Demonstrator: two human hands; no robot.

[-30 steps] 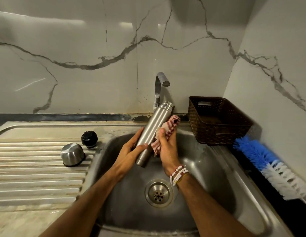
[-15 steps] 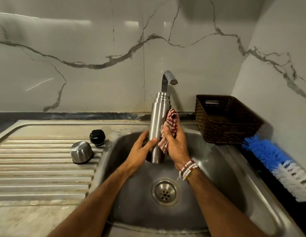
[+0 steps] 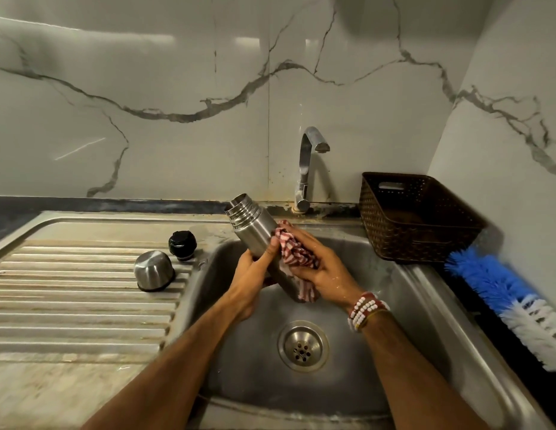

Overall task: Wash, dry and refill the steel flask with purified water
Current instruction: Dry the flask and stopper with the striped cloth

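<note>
Both arms show bare from the lower edge of the view to the fingers. The right forearm [image 3: 419, 367] ends at a wrist wrapped in a stack of bracelets [image 3: 365, 311]: several rows of small round white beads, rows of dark red beads among them, and a thin yellow thread band on the arm side. Water drops glisten on the back of the right grip [image 3: 329, 271]. The left forearm [image 3: 177, 361] and left grip [image 3: 248, 280] are bare.
</note>
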